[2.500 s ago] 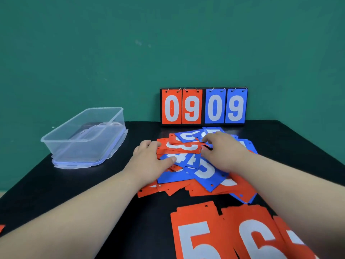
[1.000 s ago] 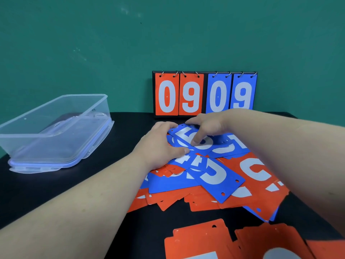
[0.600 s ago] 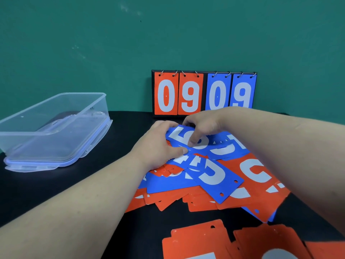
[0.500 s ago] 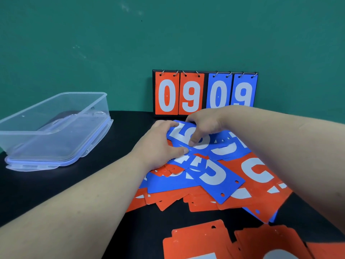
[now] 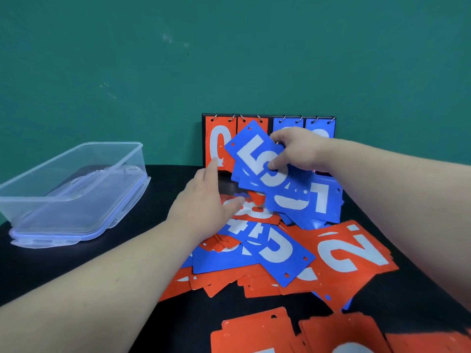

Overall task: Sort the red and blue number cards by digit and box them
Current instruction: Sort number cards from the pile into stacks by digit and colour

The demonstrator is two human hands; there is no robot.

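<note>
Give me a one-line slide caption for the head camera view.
Right hand lifts blue 5 cards from the mixed pile while the left hand hovers open.

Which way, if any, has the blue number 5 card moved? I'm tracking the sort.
Yes. The right hand has lifted the blue number 5 card up off the pile, now overlapping the standing scoreboard.

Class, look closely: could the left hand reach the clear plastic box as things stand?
Probably yes. The left hand is open and empty, and only bare black table separates it from the clear plastic box.
</note>
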